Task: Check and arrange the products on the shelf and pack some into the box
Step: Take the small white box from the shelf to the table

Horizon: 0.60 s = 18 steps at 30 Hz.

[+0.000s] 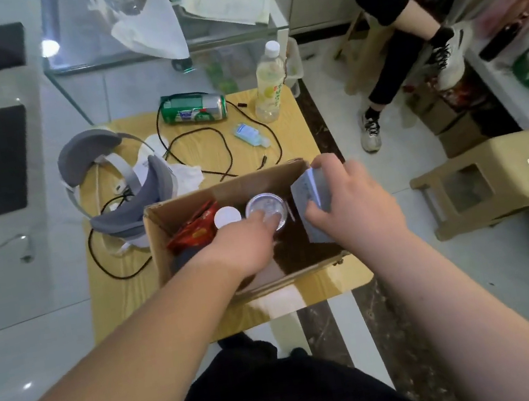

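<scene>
We grip the grey packet (309, 195) in our right hand (355, 201) at the right wall of the box (187, 202). The straight fingers of our left hand (245, 243) rest on the lidded cup (265, 204) inside. We should steady the cup, then lower the packet alongside.

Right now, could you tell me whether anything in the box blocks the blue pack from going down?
Nothing visible does. The right hand holds the pack over the bare right end of the box; the cup that the left hand touches stands beside it, on its left.
</scene>
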### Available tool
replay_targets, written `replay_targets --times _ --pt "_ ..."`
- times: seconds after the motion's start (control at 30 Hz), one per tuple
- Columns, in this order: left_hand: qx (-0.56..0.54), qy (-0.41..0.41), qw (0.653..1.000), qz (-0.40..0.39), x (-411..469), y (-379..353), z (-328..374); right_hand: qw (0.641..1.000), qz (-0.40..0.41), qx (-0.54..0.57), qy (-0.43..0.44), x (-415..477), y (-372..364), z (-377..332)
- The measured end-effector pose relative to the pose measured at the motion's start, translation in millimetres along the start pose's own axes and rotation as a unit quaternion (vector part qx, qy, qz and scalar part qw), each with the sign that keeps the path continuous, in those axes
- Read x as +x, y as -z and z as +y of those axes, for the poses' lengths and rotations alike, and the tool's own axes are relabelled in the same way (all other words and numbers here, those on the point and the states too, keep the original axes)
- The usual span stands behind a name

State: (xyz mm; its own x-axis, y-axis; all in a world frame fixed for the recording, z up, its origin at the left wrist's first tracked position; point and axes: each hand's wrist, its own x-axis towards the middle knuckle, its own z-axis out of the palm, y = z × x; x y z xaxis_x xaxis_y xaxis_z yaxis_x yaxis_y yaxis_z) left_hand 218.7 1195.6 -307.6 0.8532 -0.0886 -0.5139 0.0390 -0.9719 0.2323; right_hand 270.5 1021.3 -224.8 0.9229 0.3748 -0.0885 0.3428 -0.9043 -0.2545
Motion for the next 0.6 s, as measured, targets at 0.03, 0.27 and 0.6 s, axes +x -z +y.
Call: replay_targets --times 0.03,0.27,0.6 --pt "0.03 0.007 0.999 -0.021 2.4 -0.4 -1.3 1.0 0.001 -0.026 -0.001 3.4 -5.7 -3.5" --pt "0.086 0.012 0.993 -0.084 6.4 5.0 -5.3 0.996 -0.005 -0.089 0.014 22.4 -57.4 -9.8" --pt "0.066 0.001 0.993 -0.1 11.7 8.8 -13.5 0.97 -0.215 -0.117 0.002 23.1 -80.1 -18.8"
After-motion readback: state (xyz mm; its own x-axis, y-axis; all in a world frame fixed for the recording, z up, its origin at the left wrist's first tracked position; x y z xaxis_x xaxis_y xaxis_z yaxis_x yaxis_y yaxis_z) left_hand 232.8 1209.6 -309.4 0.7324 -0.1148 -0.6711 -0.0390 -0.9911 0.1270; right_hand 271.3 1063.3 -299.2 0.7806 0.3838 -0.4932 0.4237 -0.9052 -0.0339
